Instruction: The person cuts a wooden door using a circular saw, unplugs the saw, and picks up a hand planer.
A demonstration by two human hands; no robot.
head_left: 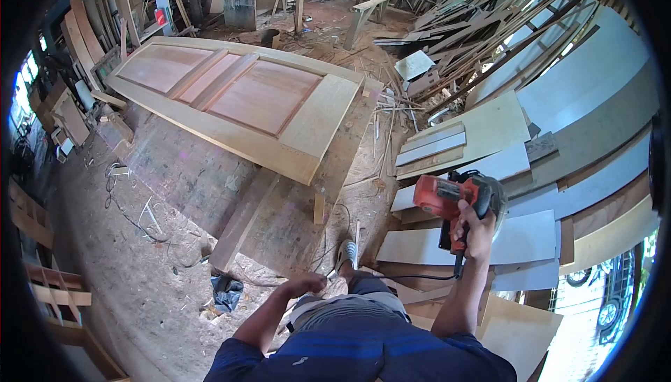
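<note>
While door [234,106] lies on workbench [189,165], we find right hand [477,234] wrapped round red power tool [440,198], right of door; left hand [307,284] curled, nearer us than door, grip on cord [425,277] we cannot tell.

power tool [447,197]: plastic | panelled door [258,97]: smooth matt wood | workbench [196,174]: scuffed

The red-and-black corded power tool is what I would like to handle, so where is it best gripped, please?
Probably by the slim handle of the power tool, coming from the person's side, as the right hand does; fingers can wrap around it. The bulky red housing juts left, the rounded dark guard lies right, and the black cord leaves the near end.
</note>
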